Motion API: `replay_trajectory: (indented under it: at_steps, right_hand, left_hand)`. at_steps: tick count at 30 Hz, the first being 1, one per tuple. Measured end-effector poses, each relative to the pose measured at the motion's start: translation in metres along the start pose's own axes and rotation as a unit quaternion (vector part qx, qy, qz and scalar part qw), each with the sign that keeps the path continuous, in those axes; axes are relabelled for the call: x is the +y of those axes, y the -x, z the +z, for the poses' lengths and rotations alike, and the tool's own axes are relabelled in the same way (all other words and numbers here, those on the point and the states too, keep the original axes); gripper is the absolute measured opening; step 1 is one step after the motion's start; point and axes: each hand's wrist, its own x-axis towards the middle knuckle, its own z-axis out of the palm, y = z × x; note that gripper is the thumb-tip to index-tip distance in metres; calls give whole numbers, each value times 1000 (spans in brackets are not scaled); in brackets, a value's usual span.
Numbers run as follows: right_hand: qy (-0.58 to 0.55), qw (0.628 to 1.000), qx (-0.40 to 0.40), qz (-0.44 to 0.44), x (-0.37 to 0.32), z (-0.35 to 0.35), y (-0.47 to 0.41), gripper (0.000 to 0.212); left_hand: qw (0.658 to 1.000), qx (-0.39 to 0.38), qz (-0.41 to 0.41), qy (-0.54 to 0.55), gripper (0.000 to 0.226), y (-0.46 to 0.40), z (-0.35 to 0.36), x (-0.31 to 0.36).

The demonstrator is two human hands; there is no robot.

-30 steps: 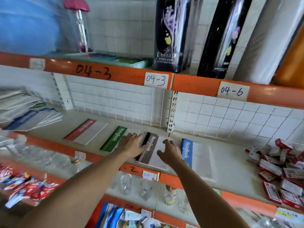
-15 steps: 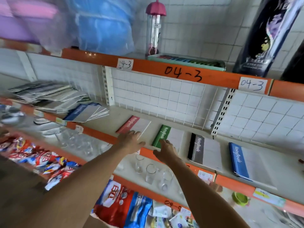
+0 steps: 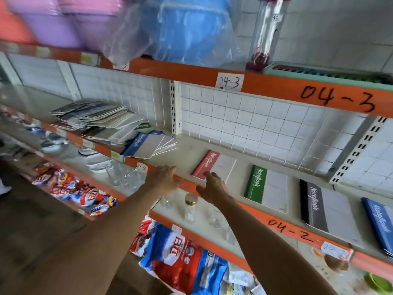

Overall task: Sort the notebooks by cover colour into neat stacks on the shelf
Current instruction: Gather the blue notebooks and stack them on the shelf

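On the middle shelf [image 3: 185, 152] lie four notebook stacks in a row: red [image 3: 213, 165], green [image 3: 265, 187], black [image 3: 327, 207] and blue [image 3: 380, 224] at the right edge. Further left sits a fanned pile of blue notebooks [image 3: 148, 144] and, behind it, a messy heap of mixed notebooks [image 3: 100, 120]. My left hand [image 3: 162, 177] hovers with relaxed fingers over the shelf's orange front edge, left of the red stack. My right hand [image 3: 212, 186] reaches over the same edge, its fingertips at the red stack's near corner. Neither hand holds anything.
A white wire grid [image 3: 255, 124] backs the shelf. The upper shelf carries a blue plastic-wrapped bundle [image 3: 187, 28] and a tall bottle [image 3: 268, 33]. Glass jars [image 3: 190, 206] stand on the shelf below, with snack packets [image 3: 178, 258] lower down.
Both hands have travelled left along the shelf, from the black and green stacks to the red stack. The view has swung left with them, bringing the unsorted heap into sight.
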Motion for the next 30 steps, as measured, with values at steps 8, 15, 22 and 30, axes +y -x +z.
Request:
replay_trajectory:
  at_steps: [8,15,22,30]
  right_hand:
    - [-25,999,-12,-40,-79,42,-109,63]
    - [-50,995,-32,-77,-146,77,-188,57]
    - [3,994,-49,-97,-185,102,-241,56]
    - [107,989,-70,-74,-196,126,-279,57]
  left_hand:
    - [999,4,-32,-20,63,-63,-18,-96]
    - [996,5,-68,-50,62,-124,-47,-170]
    - [996,14,-53,-65,56,-164,-40,-218]
    - [998,18,3,-59,54,-224,-39,-266]
